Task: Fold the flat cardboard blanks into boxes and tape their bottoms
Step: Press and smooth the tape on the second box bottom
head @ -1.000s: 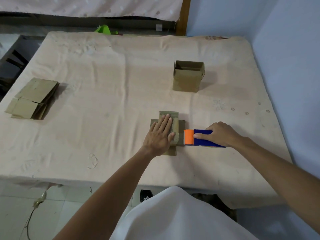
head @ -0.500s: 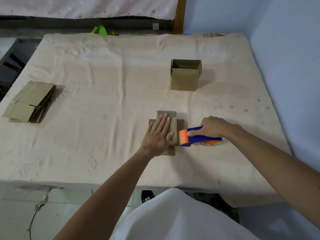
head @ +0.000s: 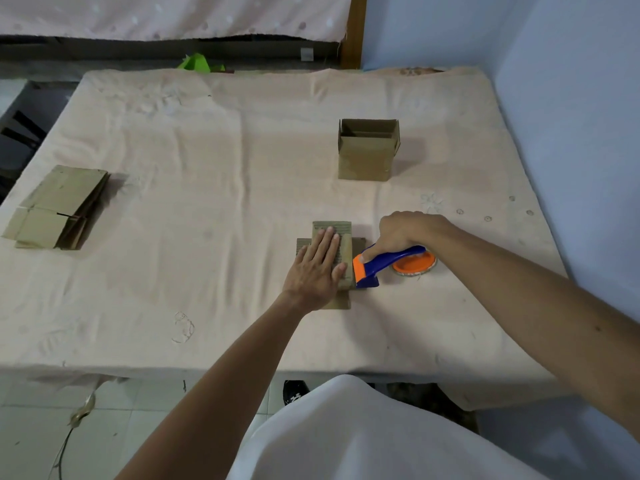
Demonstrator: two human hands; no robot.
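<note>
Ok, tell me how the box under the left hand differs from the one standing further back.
The near box has its top flaps folded shut; the far box stands open-topped. The left hand presses the near box; nothing touches the far box. Both are brown cardboard.

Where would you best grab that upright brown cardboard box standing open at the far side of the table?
Probably from above, at the top rim of the upright brown cardboard box: its mouth faces up with flaps standing, so fingers can slip inside one wall and the thumb pinch outside. Nothing stands close beside it.
</note>
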